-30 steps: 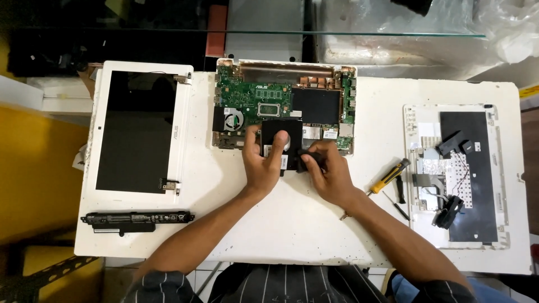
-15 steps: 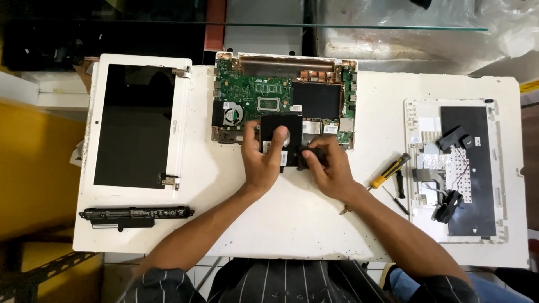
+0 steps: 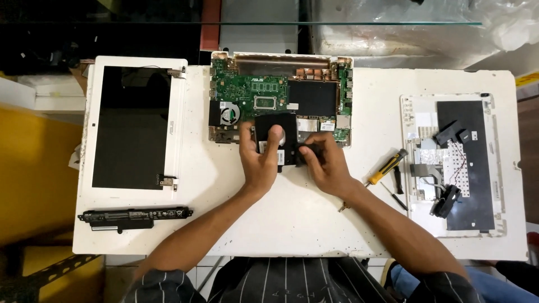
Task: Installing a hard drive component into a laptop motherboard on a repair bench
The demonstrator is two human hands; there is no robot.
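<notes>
An opened laptop base with a green circuit board lies at the table's far middle. Over its near edge I hold a flat black drive-like part. My left hand grips the part's left side, thumb on top. At the part's right edge, my right hand pinches it with the fingertips. How the part sits on the base beneath my fingers is hidden.
A white laptop screen lid lies at the left, a long black battery below it. A yellow-handled screwdriver and a thin black tool lie right of my hands. An upturned keyboard cover sits at the far right on the white table.
Both hands stay on the black part over the base's near edge; my left thumb has shifted slightly on top of it. The view moved a little.
</notes>
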